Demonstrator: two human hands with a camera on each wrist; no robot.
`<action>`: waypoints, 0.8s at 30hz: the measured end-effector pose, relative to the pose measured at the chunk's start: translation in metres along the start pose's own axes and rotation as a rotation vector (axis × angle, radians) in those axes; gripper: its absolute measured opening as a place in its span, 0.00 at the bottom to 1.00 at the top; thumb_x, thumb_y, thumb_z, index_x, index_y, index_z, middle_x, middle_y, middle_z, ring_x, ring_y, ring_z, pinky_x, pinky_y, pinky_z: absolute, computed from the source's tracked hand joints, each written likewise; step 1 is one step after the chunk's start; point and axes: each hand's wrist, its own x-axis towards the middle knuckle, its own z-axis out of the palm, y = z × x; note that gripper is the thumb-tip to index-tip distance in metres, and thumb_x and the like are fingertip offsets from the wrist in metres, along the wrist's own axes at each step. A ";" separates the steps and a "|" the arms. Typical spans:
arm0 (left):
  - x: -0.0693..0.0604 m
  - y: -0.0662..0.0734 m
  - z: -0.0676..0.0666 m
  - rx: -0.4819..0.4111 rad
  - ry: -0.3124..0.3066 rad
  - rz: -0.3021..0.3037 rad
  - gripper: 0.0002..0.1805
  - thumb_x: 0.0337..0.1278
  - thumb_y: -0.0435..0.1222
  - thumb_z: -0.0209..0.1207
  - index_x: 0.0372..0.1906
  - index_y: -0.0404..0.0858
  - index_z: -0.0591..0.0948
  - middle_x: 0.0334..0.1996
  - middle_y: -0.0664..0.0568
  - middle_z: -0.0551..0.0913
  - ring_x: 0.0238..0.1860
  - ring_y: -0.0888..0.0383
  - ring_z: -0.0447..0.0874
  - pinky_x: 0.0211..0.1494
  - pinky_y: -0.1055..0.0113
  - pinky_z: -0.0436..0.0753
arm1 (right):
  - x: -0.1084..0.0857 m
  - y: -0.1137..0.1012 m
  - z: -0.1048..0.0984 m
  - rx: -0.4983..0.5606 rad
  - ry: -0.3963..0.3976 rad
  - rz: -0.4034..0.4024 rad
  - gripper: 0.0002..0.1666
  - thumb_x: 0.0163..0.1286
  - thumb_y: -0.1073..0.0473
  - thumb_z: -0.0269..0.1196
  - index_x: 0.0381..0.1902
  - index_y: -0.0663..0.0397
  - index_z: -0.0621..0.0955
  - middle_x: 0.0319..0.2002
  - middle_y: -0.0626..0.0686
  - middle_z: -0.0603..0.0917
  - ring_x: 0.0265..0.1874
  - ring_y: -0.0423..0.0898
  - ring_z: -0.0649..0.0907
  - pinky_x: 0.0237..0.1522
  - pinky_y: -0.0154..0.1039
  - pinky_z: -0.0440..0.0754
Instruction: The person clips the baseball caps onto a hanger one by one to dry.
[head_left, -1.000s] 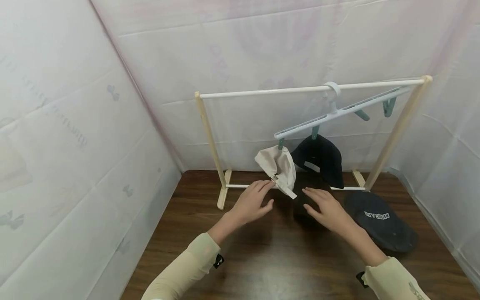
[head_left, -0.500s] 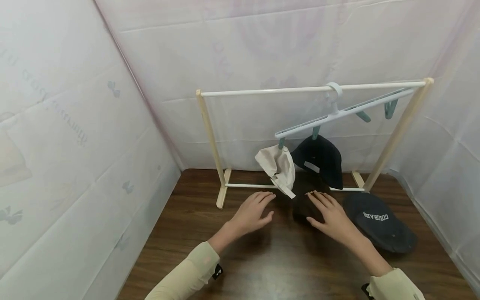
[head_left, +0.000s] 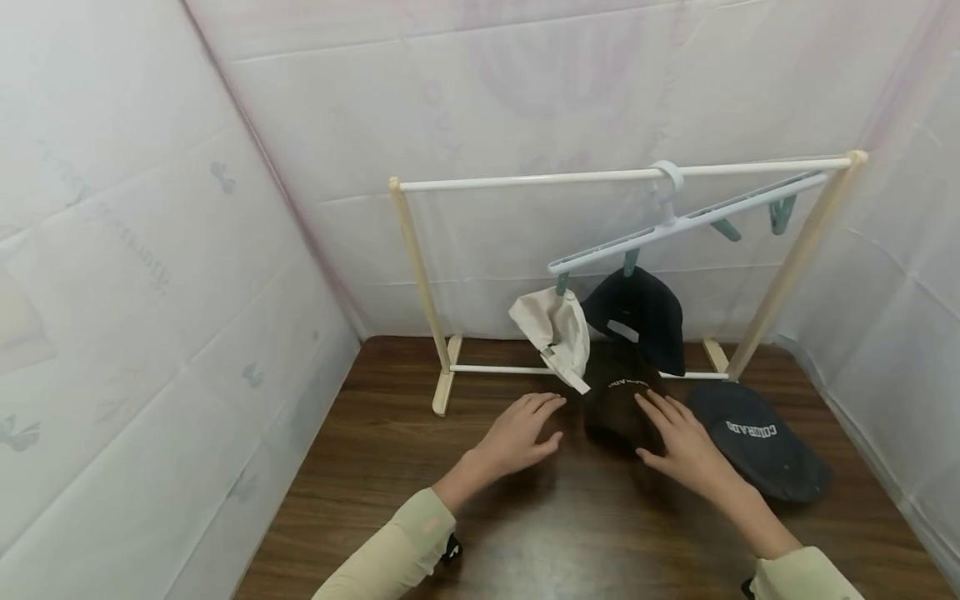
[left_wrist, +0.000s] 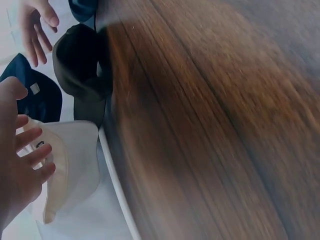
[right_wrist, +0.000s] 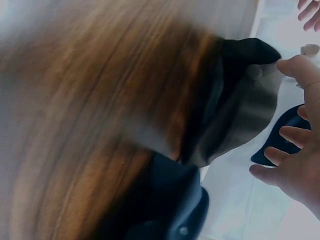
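Observation:
My left hand (head_left: 521,433), fingers extended, is over the table below the cream cap (head_left: 558,333) and holds nothing. The right hand (head_left: 682,446) is spread at the right side of a dark brown cap (head_left: 618,412) with lettering; whether its fingertips touch it I cannot tell. The cream cap and a black cap (head_left: 641,321) hang from clips on a pale hanger (head_left: 667,229), which tilts down to the left. In the left wrist view the brown cap (left_wrist: 75,60) shows beyond the cream cap (left_wrist: 77,160).
A dark grey cap (head_left: 768,446) with white lettering lies on the wooden table (head_left: 420,458) at the right. The rack's white top bar (head_left: 525,179) carries the hanger. Two green clips, one of them this clip (head_left: 782,215), hang at its raised end. Pale sheets (head_left: 187,292) enclose the table.
Both hands have shifted to the right and slightly toward me. The left has drawn away from the cream cap's strap; the right uncovers more of the brown cap. The hanging caps stay nearly still.

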 end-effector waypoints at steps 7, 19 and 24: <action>0.011 0.012 0.012 -0.006 -0.025 0.030 0.30 0.70 0.47 0.59 0.71 0.40 0.72 0.67 0.48 0.75 0.68 0.53 0.73 0.71 0.64 0.72 | -0.008 0.008 0.005 0.001 0.020 -0.022 0.56 0.50 0.55 0.82 0.73 0.65 0.68 0.69 0.73 0.67 0.63 0.78 0.68 0.56 0.74 0.72; 0.036 0.028 0.029 0.029 -0.052 0.067 0.33 0.68 0.46 0.64 0.73 0.39 0.70 0.71 0.47 0.71 0.68 0.53 0.73 0.71 0.66 0.71 | -0.010 0.014 0.014 -0.007 0.067 0.021 0.55 0.50 0.55 0.81 0.72 0.67 0.68 0.69 0.73 0.67 0.62 0.77 0.69 0.55 0.73 0.73; 0.047 0.034 0.036 0.035 -0.105 0.062 0.36 0.69 0.45 0.64 0.76 0.41 0.66 0.74 0.47 0.67 0.68 0.51 0.73 0.71 0.65 0.72 | -0.012 0.012 0.019 -0.007 0.067 0.054 0.58 0.50 0.54 0.81 0.73 0.68 0.66 0.69 0.74 0.66 0.63 0.77 0.68 0.56 0.73 0.73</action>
